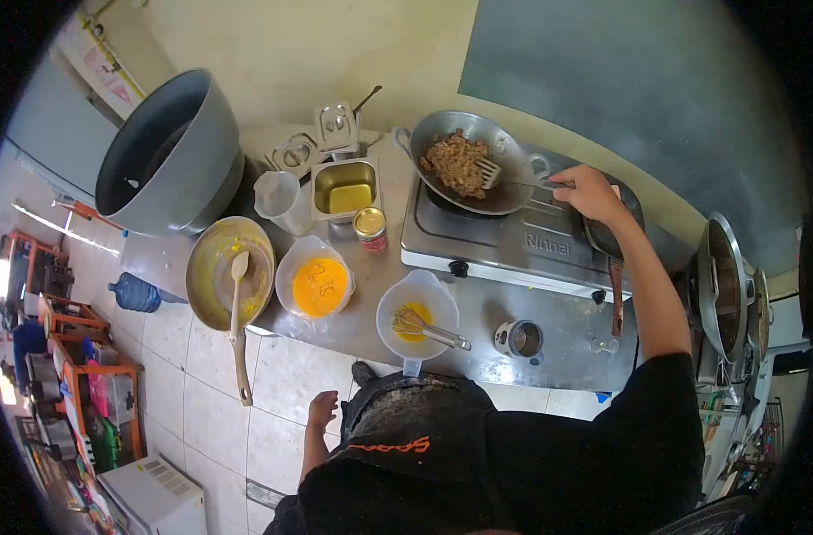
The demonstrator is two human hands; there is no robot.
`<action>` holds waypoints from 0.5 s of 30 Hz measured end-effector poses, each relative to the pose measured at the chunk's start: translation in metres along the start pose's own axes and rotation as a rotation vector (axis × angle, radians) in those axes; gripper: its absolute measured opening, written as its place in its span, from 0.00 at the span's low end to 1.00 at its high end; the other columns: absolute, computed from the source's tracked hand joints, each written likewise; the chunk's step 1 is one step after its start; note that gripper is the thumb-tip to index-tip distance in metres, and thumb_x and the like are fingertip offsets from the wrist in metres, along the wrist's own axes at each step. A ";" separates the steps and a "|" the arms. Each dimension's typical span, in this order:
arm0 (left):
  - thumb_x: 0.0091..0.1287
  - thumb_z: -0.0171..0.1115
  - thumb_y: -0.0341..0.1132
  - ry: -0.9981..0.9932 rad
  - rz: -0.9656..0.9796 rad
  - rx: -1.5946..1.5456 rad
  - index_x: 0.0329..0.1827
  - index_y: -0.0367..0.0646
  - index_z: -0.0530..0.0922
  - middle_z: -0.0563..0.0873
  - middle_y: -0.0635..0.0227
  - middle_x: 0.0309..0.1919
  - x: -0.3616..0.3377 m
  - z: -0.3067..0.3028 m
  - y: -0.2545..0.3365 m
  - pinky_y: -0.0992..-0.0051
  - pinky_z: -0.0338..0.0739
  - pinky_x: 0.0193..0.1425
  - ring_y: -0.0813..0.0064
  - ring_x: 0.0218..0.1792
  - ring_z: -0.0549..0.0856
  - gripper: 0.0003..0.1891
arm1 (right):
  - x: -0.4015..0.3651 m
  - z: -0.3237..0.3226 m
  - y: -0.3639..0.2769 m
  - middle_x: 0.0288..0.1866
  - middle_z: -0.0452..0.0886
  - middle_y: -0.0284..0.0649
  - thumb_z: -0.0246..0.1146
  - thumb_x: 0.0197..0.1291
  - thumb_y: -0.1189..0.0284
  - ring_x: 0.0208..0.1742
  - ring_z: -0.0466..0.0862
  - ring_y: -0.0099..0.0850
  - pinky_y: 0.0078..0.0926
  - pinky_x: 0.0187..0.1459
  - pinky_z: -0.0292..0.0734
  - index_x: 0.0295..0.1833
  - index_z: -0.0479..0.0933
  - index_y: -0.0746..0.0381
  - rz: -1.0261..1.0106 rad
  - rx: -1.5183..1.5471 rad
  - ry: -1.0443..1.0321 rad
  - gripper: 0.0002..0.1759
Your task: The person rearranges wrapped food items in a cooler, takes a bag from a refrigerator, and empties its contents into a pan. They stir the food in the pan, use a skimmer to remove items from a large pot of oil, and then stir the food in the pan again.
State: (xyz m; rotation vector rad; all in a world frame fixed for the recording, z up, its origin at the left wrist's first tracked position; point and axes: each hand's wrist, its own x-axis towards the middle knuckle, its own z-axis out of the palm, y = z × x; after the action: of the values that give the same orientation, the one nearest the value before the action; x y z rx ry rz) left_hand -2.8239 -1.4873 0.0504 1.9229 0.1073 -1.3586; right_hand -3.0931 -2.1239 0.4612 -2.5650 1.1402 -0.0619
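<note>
My right hand [588, 192] is closed round the handle of a slotted metal spatula [490, 172]. The spatula's head rests in browned minced food [458, 164] inside a wok [510, 198] on the left burner of a gas stove [505, 234]. Low beside my body hangs my left hand [324, 408], away from the counter, with its fingers slightly apart and nothing in them. On the counter before me are a bowl of beaten egg [320, 287] and a white bowl [445, 294] holding a whisk [431, 330] and some yellow liquid.
A frying pan [212, 308] with a wooden spoon overhangs the counter's left edge. Near it stand a large grey pot [179, 169], a clear jug [282, 201], a metal container of oil [349, 198], and a can [370, 229]. A mug [519, 340] sits in front of the stove.
</note>
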 end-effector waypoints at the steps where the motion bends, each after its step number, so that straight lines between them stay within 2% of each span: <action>1: 0.70 0.63 0.43 0.007 0.013 0.018 0.59 0.51 0.83 0.86 0.72 0.45 -0.001 0.001 0.004 0.66 0.79 0.41 0.73 0.42 0.85 0.17 | 0.007 0.007 0.019 0.50 0.87 0.54 0.68 0.59 0.71 0.53 0.86 0.50 0.40 0.56 0.80 0.59 0.84 0.61 -0.018 0.075 0.025 0.21; 2: 0.70 0.63 0.42 0.016 0.026 0.033 0.59 0.51 0.83 0.86 0.72 0.45 -0.002 0.001 0.008 0.67 0.79 0.41 0.74 0.42 0.85 0.17 | 0.013 0.009 0.027 0.50 0.87 0.55 0.68 0.59 0.71 0.53 0.87 0.50 0.38 0.56 0.80 0.59 0.84 0.60 -0.041 0.150 0.049 0.21; 5: 0.70 0.63 0.42 0.051 0.066 0.019 0.57 0.50 0.84 0.87 0.72 0.44 0.000 -0.004 -0.001 0.69 0.79 0.38 0.74 0.40 0.85 0.16 | -0.009 -0.016 -0.001 0.47 0.88 0.53 0.68 0.60 0.70 0.50 0.87 0.50 0.37 0.53 0.81 0.59 0.84 0.62 0.038 0.140 0.152 0.21; 8: 0.70 0.62 0.41 0.012 0.043 -0.009 0.57 0.49 0.84 0.87 0.71 0.44 0.009 -0.012 -0.025 0.70 0.80 0.36 0.74 0.39 0.86 0.15 | -0.026 -0.022 -0.037 0.43 0.87 0.51 0.66 0.63 0.71 0.45 0.87 0.50 0.41 0.50 0.82 0.60 0.83 0.63 -0.081 -0.064 0.148 0.20; 11: 0.69 0.62 0.39 -0.014 0.023 -0.019 0.57 0.49 0.84 0.88 0.71 0.43 0.013 -0.012 -0.040 0.70 0.80 0.36 0.75 0.39 0.86 0.15 | -0.024 0.014 -0.029 0.40 0.85 0.48 0.65 0.63 0.72 0.38 0.87 0.48 0.45 0.45 0.81 0.60 0.83 0.61 -0.238 -0.453 0.191 0.19; 12: 0.69 0.61 0.39 -0.014 0.025 -0.014 0.57 0.48 0.85 0.88 0.71 0.43 0.015 -0.016 -0.046 0.70 0.80 0.36 0.75 0.39 0.86 0.15 | -0.029 0.013 -0.034 0.39 0.84 0.47 0.64 0.63 0.72 0.38 0.87 0.48 0.46 0.43 0.82 0.60 0.83 0.60 -0.195 -0.499 0.238 0.19; 13: 0.69 0.61 0.39 -0.031 0.235 0.168 0.56 0.48 0.85 0.88 0.71 0.43 0.009 -0.016 -0.045 0.70 0.80 0.36 0.74 0.39 0.86 0.15 | -0.033 0.007 -0.042 0.38 0.84 0.47 0.63 0.63 0.72 0.38 0.87 0.47 0.47 0.42 0.82 0.60 0.82 0.60 -0.154 -0.546 0.286 0.19; 14: 0.69 0.61 0.39 0.000 -0.009 -0.087 0.56 0.48 0.84 0.88 0.70 0.43 0.006 -0.016 -0.040 0.69 0.80 0.36 0.74 0.39 0.86 0.15 | -0.035 0.003 -0.047 0.38 0.83 0.47 0.62 0.63 0.72 0.38 0.87 0.47 0.47 0.41 0.82 0.60 0.82 0.59 -0.115 -0.595 0.331 0.19; 15: 0.69 0.61 0.39 0.029 -0.003 -0.052 0.56 0.47 0.84 0.88 0.70 0.43 0.003 -0.015 -0.042 0.69 0.80 0.36 0.74 0.40 0.86 0.15 | -0.036 0.003 -0.050 0.39 0.83 0.47 0.62 0.62 0.74 0.39 0.87 0.47 0.46 0.41 0.83 0.61 0.81 0.59 -0.122 -0.583 0.314 0.21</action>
State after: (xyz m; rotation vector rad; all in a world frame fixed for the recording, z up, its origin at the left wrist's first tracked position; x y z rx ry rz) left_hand -2.8313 -1.4495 0.0279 1.9000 0.1581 -1.3175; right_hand -3.0816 -2.0655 0.4780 -3.2309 1.2526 -0.1932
